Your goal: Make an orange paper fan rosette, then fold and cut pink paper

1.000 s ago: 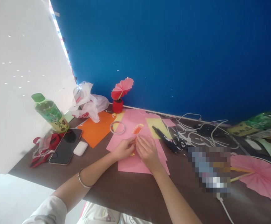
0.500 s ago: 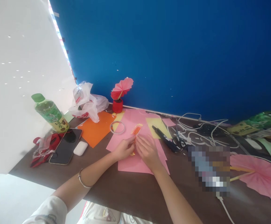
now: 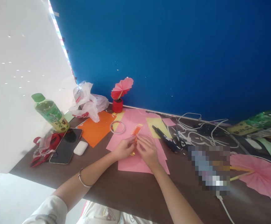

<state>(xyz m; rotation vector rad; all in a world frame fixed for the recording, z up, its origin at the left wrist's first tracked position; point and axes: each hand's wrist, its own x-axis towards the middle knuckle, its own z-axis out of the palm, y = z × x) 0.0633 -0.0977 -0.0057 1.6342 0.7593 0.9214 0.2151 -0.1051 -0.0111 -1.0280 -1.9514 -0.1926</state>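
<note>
Both hands (image 3: 136, 149) are together, fingers closed on the small orange pleated paper (image 3: 137, 129) above the pink sheets (image 3: 128, 165) on the surface (image 3: 102, 186), and I'd worry that too hard a pinch could crush or tear its narrow folds.

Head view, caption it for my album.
Two hands hold a pleated orange paper above pink sheets, a pink paper fan behind.

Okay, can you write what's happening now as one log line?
left hand: holding orange folded paper | right hand: at its side | under both: pink sheets | nearby: silver ring
</note>
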